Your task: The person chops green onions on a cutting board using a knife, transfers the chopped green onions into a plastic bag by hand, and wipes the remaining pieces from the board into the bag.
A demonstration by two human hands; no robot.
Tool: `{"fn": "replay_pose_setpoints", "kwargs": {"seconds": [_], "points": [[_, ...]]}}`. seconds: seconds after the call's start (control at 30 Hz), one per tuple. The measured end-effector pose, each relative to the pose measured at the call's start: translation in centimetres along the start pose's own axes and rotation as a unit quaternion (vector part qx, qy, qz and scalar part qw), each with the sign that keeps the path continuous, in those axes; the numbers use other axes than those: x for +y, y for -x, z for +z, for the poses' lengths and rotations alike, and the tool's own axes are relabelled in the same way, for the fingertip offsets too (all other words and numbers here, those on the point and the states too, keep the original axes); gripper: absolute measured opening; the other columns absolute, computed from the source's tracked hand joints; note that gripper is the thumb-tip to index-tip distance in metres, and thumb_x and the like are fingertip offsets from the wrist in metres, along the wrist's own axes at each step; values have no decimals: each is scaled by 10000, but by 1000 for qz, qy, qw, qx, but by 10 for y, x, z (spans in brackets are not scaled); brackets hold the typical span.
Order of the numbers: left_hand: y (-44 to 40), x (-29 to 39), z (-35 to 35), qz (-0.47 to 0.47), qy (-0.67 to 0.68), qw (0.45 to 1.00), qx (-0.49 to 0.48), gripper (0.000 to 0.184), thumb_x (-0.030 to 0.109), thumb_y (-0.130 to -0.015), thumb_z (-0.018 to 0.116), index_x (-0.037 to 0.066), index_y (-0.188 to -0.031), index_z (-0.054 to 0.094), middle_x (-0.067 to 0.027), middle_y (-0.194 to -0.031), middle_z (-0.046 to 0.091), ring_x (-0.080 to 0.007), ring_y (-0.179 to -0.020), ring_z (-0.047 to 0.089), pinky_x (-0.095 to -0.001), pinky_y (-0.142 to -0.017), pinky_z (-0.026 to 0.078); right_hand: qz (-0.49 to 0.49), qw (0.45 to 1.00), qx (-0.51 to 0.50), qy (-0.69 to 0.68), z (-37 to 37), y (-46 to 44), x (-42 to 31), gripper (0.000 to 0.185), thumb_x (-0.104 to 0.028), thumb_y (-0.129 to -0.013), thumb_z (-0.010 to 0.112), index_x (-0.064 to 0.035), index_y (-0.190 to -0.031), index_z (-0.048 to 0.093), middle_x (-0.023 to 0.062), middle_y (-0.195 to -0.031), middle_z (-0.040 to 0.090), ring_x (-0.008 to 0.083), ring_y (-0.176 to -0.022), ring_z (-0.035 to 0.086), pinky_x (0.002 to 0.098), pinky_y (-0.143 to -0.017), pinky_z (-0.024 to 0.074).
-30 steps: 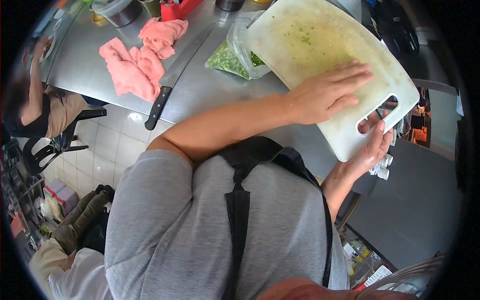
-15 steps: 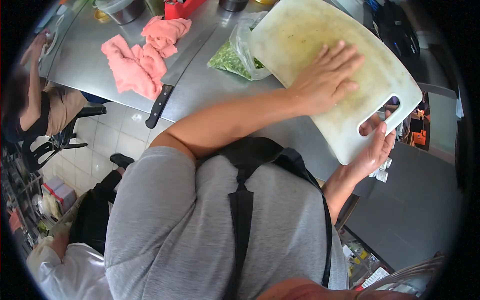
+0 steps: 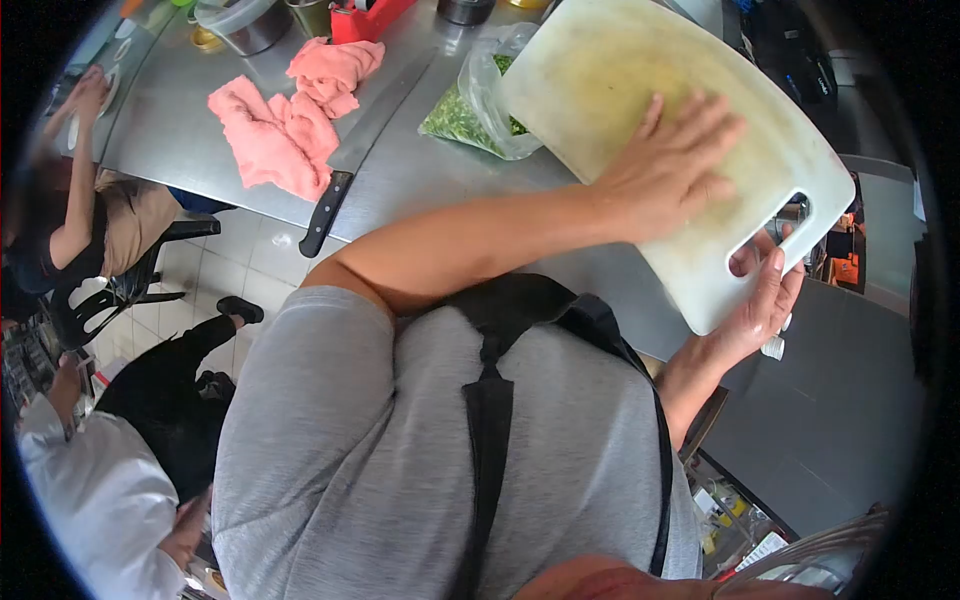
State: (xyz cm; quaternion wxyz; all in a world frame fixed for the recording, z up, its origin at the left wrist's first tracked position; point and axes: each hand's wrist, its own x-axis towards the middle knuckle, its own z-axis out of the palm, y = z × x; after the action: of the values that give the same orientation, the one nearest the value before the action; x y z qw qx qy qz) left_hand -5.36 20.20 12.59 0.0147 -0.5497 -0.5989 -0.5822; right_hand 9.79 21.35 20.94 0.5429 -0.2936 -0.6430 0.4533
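Note:
A white plastic cutting board [image 3: 590, 75] with yellowish stains is held up at a tilt above the metal table. My left hand [image 3: 675, 165] lies on its face with fingers spread, slightly blurred. My right hand [image 3: 765, 300] grips the lower right corner, the fingers showing through the handle slot and partly hidden behind the board. Just left of the board, a clear plastic bag of chopped greens [image 3: 462, 122] rests on the table. Further left lies a large knife [image 3: 325, 213], its black handle over the table's near edge and its blade beside a pink cloth [image 3: 270, 135].
The steel table [image 3: 160, 130] also bears a plastic tub [image 3: 245, 22] and a red object [image 3: 370, 18] at the back. Someone sits on a black chair [image 3: 135, 275] at left. Another person in a white top [image 3: 110, 500] is at lower left. A dark grey surface [image 3: 810, 410] lies at right.
My left hand has slid a little to the right across the board. The board and my right hand have shifted slightly rightward. The person in white has changed position.

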Motion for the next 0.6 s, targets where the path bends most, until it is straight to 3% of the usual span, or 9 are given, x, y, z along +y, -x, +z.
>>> {"fn": "replay_pose_setpoints", "kwargs": {"seconds": [0.03,0.13,0.2,0.27,0.33,0.43,0.53,0.6], "points": [[2,4,1,48,-14,999,-22,644,482,-1047,342,56,-1529,322,-197,-1605,261,-383,-1509,163,-561,-1208,107,0,1000,-1,7,2,2,-2,294,-170,-980,622,8,-1210,583,139,-953,701,123,-706,607,231,-617,441],[4,-48,-2,26,-23,999,-10,619,484,-1048,335,101,-1535,330,-173,-1607,272,-356,-1506,188,-555,-1203,134,-2,1000,17,11,-13,4,-7,303,-172,-970,635,11,-1206,587,142,-957,702,123,-705,611,227,-623,436],[10,-89,-16,-111,-108,987,-40,632,487,-1049,332,92,-1542,307,-176,-1616,250,-346,-1496,218,-567,-1191,165,-1,999,47,3,-41,4,-8,295,-177,-962,643,-6,-1199,606,119,-957,701,107,-699,577,219,-631,426],[20,-114,-26,-235,-202,951,-16,622,486,-1046,353,50,-1485,405,-201,-1545,378,-339,-1448,326,-519,-1181,235,-10,996,86,17,-80,5,-8,285,-186,-964,638,-33,-1204,621,82,-970,696,89,-714,536,226,-644,426],[18,-130,-61,-187,-86,978,-41,491,392,-1035,423,33,-1335,572,-226,-1429,506,-340,-1389,413,-436,-1138,335,-6,990,128,66,-118,14,-15,302,-172,-985,599,-34,-1253,603,64,-971,691,85,-729,540,234,-663,444],[-10,-85,-117,-325,-8,939,-114,293,203,-999,490,67,-1183,672,-213,-1205,662,-338,-1197,593,-379,-1009,459,46,986,145,64,-163,42,-26,322,-179,-1005,561,-27,-1288,579,57,-949,681,88,-733,548,234,-664,465],[-14,-105,-115,-243,-148,955,-82,269,69,-876,579,168,-1079,725,-125,-884,725,-312,-947,690,-416,-814,532,114,976,148,113,-195,81,2,290,-191,-1014,550,-33,-1256,580,44,-928,677,87,-728,538,235,-646,448],[-2,-139,-105,-10,-179,983,-42,235,11,-814,583,137,-955,722,-105,-742,683,-319,-791,679,-424,-728,519,187,961,161,126,-205,114,34,269,-200,-1016,559,-46,-1234,588,32,-918,674,87,-730,535,238,-649,439]]}}
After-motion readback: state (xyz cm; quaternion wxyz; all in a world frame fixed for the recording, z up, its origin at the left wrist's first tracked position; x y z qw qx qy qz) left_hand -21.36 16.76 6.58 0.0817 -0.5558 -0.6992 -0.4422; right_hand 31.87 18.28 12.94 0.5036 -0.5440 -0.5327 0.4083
